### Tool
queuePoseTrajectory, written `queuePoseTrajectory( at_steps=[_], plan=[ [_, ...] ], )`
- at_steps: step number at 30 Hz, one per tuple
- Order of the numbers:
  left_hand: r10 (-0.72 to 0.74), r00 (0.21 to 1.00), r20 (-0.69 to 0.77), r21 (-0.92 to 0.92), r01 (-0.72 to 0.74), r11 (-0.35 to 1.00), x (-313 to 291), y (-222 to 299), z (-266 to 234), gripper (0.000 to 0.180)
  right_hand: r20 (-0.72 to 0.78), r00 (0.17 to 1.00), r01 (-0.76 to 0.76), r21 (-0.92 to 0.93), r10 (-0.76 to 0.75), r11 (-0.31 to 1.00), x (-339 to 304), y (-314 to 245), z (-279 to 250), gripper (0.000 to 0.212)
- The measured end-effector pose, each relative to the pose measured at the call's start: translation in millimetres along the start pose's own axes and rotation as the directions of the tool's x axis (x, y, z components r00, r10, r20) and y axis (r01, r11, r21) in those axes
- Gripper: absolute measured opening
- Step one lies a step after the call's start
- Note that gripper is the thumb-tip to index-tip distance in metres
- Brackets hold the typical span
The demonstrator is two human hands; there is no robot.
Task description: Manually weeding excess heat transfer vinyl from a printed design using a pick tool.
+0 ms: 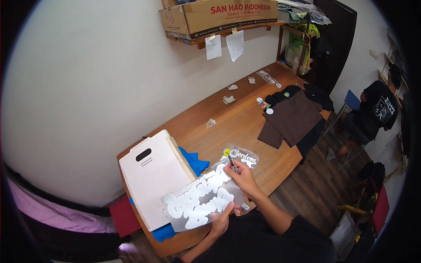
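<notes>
A clear film sheet [203, 199] with large white lettering shapes spans the space between my hands, over the table's near edge. My left hand [220, 222] grips its lower edge, the thumb on top of the film. At the sheet's upper right corner, my right hand [244, 177] is closed around a slim dark tool [232, 163]. The tool's exact kind is too small to tell. Just beyond it lies another clear film [245, 156] with white lettering and small round designs.
A white flat board [151, 175] with a dark handle slot rests over blue cloth [193, 161] at left. Folded dark garments [294, 118] lie at the far right of the wooden table [184, 127], near film scraps [229, 100]. A cardboard box [221, 19] sits on a shelf above. Another person [377, 107] sits at right.
</notes>
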State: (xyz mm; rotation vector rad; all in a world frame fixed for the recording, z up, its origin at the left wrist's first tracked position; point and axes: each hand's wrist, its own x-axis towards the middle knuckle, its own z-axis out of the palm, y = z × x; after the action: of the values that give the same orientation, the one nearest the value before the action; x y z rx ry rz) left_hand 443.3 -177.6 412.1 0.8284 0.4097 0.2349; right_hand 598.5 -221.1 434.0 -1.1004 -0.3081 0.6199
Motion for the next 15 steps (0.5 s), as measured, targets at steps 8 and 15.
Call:
queuePoseTrajectory(
  at_steps=[8,15],
  plan=[
    [0.065,0.998,-0.014,0.057,-0.064,0.996,2.3,7.6,-0.8,0.017,0.107,0.976,-0.174,-0.121,0.187,0.977,12.1,9.0,-21.2,0.012],
    [0.0,0.995,-0.096,0.115,0.012,0.993,8.6,4.3,-8.9,0.023,0.022,0.999,-0.024,-0.177,0.028,0.984,3.1,5.1,-5.6,0.017]
  ],
)
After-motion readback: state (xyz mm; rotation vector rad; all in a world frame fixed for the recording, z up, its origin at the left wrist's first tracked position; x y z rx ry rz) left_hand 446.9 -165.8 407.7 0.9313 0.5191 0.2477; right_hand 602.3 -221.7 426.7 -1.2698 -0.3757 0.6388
